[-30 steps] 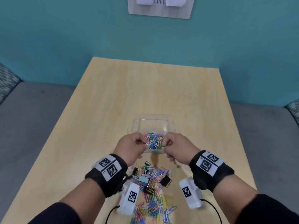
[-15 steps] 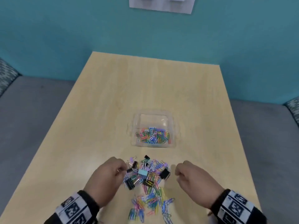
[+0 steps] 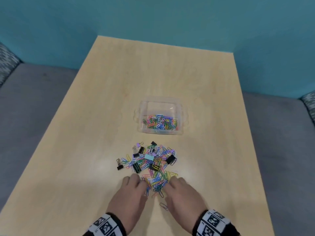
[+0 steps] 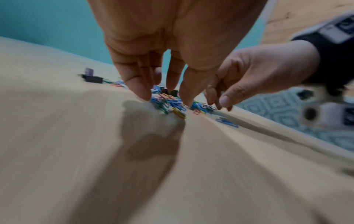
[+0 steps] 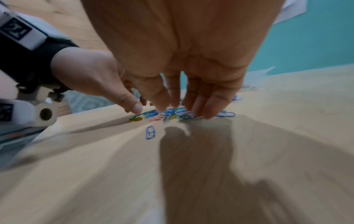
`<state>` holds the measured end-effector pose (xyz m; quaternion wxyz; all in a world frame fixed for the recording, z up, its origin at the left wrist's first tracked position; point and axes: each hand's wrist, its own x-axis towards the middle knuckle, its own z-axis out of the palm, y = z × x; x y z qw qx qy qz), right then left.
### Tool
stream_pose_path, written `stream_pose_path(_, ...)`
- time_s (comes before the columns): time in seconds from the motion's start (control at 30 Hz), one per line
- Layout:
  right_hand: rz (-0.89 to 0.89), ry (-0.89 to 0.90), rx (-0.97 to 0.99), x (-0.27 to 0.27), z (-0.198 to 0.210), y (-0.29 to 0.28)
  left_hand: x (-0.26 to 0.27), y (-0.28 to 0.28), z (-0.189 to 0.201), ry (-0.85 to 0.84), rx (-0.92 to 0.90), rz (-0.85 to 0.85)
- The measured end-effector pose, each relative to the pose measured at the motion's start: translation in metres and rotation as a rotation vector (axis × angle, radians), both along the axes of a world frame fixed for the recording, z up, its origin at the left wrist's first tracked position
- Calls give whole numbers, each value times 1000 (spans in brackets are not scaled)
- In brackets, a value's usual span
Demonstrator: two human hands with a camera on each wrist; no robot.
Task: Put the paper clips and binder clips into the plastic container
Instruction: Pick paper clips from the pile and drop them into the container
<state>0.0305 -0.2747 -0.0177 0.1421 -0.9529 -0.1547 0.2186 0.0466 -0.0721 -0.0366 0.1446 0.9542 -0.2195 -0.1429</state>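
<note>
I count one clear plastic container standing near the middle of the table, a layer of coloured clips on its floor toward its near wall. Between it and the near edge lies one loose pile of paper clips, too many and too tangled to count, with about six black binder clips and one pale blue one in it. My left hand and right hand flank the pile's near end, fingers down and loosely spread, tips touching clips; I cannot tell whether either has hold of any. The head view alone shows the container. The wrist views show fingertips meeting the table, hidden from above, though blurred. One blue clip lies apart toward the near edge. A teal wall stands behind the far edge.
</note>
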Motion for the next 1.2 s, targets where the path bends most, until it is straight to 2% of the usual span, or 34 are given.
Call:
stream_pose_path(0.1, -333, 99, 25, -8, 4, -5, -4, 4, -2, 102, -36, 127)
stream_pose_path(0.17, -424, 112, 42, -9, 1, 0, -5, -2, -5, 118, -45, 132)
stream_pose_path(0.4, -277, 25, -44, 9, -18, 31, 12, -32, -9, 34, -28, 109)
stream_pose_path(0.63, -95, 19, -81, 17, -12, 20, 23, -34, -13, 57, -31, 66)
stream_pose_path(0.8, -76, 43, -60, 25, -2, 18, 30, -28, -8, 66, 38, 5)
stream_pose_path(0.93, -80, 56, -25, 29, -5, 13, 33, -24, -7, 119, 22, 27)
stream_pose_path(1.07, -110, 101, 44, 32, -8, 7, 37, -22, -3, 185, -46, 85)
stream_pose_path(1.2, -191, 222, 151, 42, 1, -1, 46, -19, 9, 287, -123, 142)
